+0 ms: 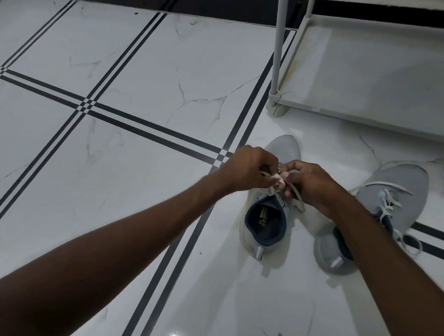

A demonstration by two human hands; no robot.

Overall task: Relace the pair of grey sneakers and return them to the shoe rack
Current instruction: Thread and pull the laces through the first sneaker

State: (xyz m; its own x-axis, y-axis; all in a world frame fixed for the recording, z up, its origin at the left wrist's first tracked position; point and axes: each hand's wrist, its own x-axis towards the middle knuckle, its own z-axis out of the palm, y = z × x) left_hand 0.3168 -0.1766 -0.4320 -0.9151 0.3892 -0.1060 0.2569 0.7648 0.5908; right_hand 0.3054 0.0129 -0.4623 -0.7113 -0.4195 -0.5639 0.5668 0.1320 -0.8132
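Both hands meet over the throat of the left-hand sneaker (268, 207). The left hand (246, 169) is curled with thumb and fingers pinched on one strand of the pale lace (298, 197); the right hand (308, 184) is pinched on the other strand, which loops down past its knuckles toward the shoe's collar. The fingertips nearly touch, and the knot itself is hidden between them, so whether a bow is being formed or only a first crossing cannot be told.

This sneaker stands upright on the white tiled floor (142, 85), toe pointing far, heel tab near, its dark lining open to view. The second sneaker (393, 201) lies just to the right, partly behind the right forearm, its laces threaded through the eyelets but trailing loose on the tile. The shoe rack (377, 73) stands farther back on the right; its lowest shelf is bare where visible.

Judged stage: finishing the lacing of the first shoe, with the second shoe's ends untied and shelving not yet begun.

Risks: a strand may slip from either pinch if tension is uneven, undoing the crossing; pulling upward could tip the light shoe, since nothing steadies it; the right forearm, passing close over the second sneaker, could snag its loose lace.
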